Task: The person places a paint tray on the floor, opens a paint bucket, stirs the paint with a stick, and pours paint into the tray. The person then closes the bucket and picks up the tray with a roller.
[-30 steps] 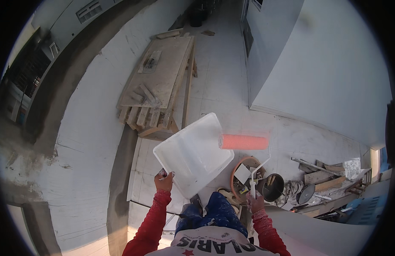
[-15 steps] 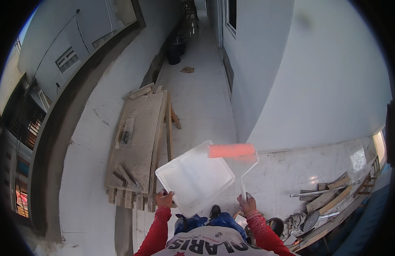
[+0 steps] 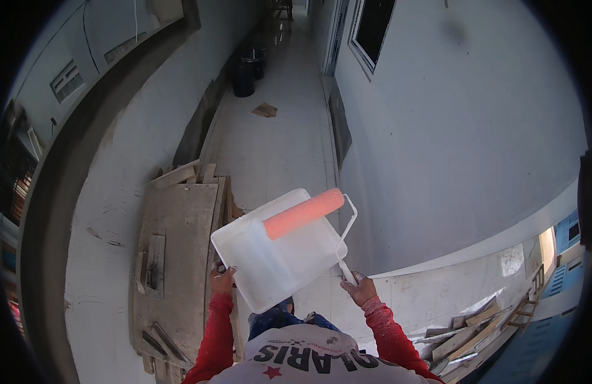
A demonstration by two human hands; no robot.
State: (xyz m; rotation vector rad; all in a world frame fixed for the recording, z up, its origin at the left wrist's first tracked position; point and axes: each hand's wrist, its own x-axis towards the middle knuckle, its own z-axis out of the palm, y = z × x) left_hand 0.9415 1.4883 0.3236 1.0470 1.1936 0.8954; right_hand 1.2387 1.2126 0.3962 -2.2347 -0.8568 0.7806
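A white paint tray (image 3: 289, 265) is held out in front of me by its left edge, gripped in my left hand (image 3: 223, 279). Some whitish paint or wet film seems to coat its inside. My right hand (image 3: 360, 289) is closed round the white handle of a paint roller (image 3: 303, 213). The roller's orange-pink sleeve lies slanted over the tray's far part; whether it touches the tray I cannot tell. White specks cover both red sleeves.
At left a wooden work table (image 3: 181, 221) carries boards and a float-like tool. A grey wall (image 3: 456, 141) with a window (image 3: 372, 32) rises at right. Ahead, a corridor holds dark buckets (image 3: 243, 78) and a cardboard scrap (image 3: 264, 110). Planks (image 3: 465, 339) lie piled at lower right.
The roller has swung left and tilted, from the tray's far right corner to over the tray. My view has shifted forward toward the corridor and the right wall.
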